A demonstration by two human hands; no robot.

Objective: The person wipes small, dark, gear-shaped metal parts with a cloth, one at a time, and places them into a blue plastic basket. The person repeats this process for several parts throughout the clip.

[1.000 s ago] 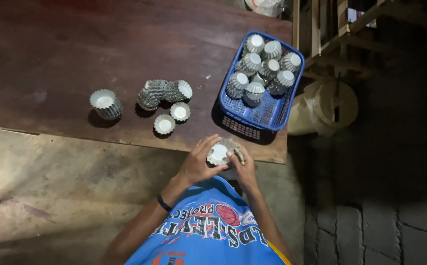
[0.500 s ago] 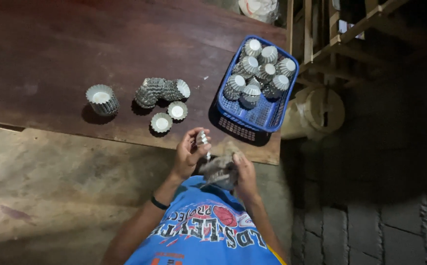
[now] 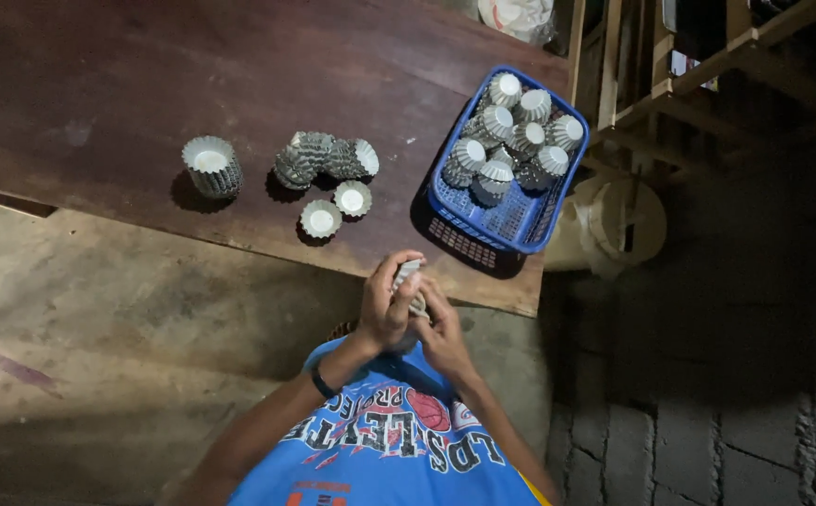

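Closest in, your left hand (image 3: 385,309) and right hand (image 3: 444,333) are pressed together just off the near edge of the table (image 3: 99,112), both wrapped round a small fluted metal mould (image 3: 409,277). Only its pale rim peeks out above the left fingers, so the piece sits up and slightly tableward of the grip (which way its axis runs, you cannot tell from here). The left hand covers more of it; the right cups from beneath. Past the edge, two loose moulds (image 3: 335,208) lie open-side up, left of the hands. Beyond them a tipped stack (image 3: 324,157) lies on its side, an upright stack (image 3: 211,167) further left. At the table's far right corner, the blue basket (image 3: 483,239) holds more.
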